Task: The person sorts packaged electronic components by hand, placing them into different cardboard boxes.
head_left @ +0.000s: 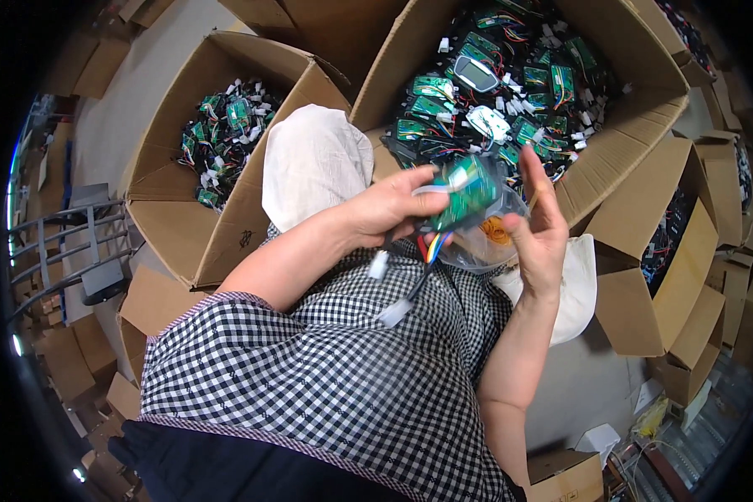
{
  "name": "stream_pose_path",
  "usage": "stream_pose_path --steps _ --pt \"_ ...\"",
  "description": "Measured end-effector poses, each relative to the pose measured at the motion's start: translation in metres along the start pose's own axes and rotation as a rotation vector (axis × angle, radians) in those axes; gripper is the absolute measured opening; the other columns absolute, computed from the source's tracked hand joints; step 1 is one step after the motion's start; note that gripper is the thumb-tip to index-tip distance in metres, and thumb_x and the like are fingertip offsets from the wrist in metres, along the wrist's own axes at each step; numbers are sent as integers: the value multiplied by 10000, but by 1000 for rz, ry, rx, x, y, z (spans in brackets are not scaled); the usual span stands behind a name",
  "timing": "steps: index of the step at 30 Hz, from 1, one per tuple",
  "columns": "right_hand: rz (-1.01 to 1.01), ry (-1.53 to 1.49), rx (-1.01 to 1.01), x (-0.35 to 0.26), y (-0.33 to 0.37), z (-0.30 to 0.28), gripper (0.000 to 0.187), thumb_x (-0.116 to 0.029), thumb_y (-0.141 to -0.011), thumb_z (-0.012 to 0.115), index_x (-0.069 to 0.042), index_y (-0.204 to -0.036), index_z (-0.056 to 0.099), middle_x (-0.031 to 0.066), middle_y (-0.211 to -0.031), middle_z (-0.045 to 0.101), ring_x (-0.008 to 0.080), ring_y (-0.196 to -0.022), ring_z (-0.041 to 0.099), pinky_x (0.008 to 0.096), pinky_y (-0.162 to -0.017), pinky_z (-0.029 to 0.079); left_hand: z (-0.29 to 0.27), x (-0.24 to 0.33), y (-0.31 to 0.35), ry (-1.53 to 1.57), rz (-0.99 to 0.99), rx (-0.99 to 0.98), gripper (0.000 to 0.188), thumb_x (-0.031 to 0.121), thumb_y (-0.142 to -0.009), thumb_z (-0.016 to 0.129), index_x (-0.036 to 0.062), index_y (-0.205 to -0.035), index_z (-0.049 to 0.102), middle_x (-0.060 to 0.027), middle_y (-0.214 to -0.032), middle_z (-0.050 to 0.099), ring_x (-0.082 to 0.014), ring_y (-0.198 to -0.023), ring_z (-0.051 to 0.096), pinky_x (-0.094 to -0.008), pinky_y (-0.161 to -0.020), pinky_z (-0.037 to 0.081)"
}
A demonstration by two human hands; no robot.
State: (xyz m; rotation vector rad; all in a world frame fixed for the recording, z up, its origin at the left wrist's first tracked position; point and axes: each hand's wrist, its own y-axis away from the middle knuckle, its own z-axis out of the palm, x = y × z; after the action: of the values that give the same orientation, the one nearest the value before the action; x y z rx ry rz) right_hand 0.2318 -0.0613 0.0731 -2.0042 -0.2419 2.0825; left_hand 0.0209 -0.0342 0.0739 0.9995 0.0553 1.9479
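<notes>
My left hand (386,203) is closed on a green circuit board (475,194), thumb on top. Coloured wires (433,246) and black cables hang from the board, ending in white plugs (396,313) over my lap. Beside the board, my right hand (544,243) is raised with thumb and fingers apart, and I make out nothing firmly held in it. Under both hands a clear plastic tub (475,268) sits at my lap, with thin orange bands (495,232) inside. The board partly covers the tub.
Ahead, a large cardboard box (636,125) holds many wired boards and a grey display unit (475,74). A smaller box (161,167) of boards stands left. More open boxes (632,305) line the right. A metal rack (54,251) stands far left. White cloth covers my knees (318,163).
</notes>
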Motion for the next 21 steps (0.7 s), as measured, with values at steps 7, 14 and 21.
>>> stream_pose_path --steps 7,14,21 --pt "193 74 -65 3 -37 -29 287 -32 -776 663 -38 -1059 620 72 -962 661 137 -776 631 235 -684 488 -8 60 42 -1232 -65 197 400 125 -853 596 66 -1181 375 -96 -903 501 -173 -794 554 -307 -608 490" --pt "510 225 276 87 -87 -104 280 -117 -873 593 29 -1110 562 71 -924 655 90 -718 616 203 -593 461 -111 117 134 -1948 57 1336 470 140 -777 665 5 -1179 463 -217 -1230 465 -325 -1035 551 -385 -875 446" --pt "160 1075 311 173 -194 -118 600 -289 -761 677 44 -1221 481 242 -1200 509 367 -1079 515 396 -918 410 -79 97 -102 -512 277 343 426 235 -859 623 26 -1207 492 -88 -1184 545 -158 -1098 518 -294 -916 411"
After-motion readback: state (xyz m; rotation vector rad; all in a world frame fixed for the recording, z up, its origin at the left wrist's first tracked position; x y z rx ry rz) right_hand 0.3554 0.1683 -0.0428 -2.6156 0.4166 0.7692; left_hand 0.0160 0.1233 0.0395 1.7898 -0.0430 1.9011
